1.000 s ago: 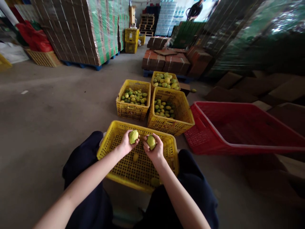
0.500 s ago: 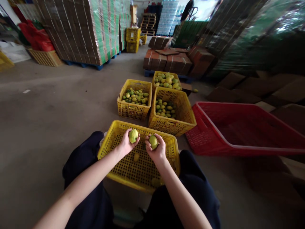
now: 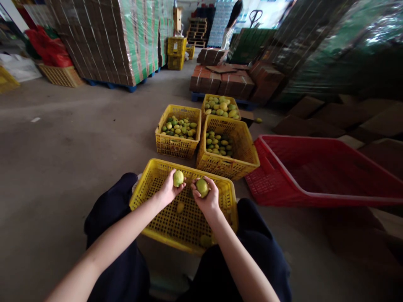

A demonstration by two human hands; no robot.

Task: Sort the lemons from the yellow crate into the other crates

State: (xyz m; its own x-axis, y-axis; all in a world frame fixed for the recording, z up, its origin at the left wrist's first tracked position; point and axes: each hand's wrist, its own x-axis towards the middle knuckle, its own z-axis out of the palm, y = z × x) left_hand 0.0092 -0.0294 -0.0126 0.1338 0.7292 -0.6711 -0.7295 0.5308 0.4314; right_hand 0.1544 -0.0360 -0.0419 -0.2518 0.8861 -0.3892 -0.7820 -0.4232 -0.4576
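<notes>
My left hand [image 3: 169, 189] is closed around a yellow-green lemon [image 3: 178, 178], its upper side showing. In my right hand [image 3: 208, 199] sits a second, greener lemon [image 3: 202, 188], with the fingers curled about it. Both hands are held over a shallow yellow plastic crate [image 3: 151, 228] between my knees. On its perforated bottom lie a small yellow lemon [image 3: 180, 207] and, near the front right corner, a dim greenish lemon [image 3: 205, 240], partly in shadow.
Beyond stand yellow crates holding lemons: one left [image 3: 178, 147], one right [image 3: 226, 165], one behind [image 3: 237, 105]. A large red crate [image 3: 277, 184] is at the right. Flattened cartons [image 3: 220, 84] and wrapped pallets [image 3: 141, 46] stand farther off. A person [image 3: 233, 19] is in the back.
The lemon in my left hand has turned, showing a smoother side. My right hand has barely moved. In the background, the person has shifted left and more of the body shows.
</notes>
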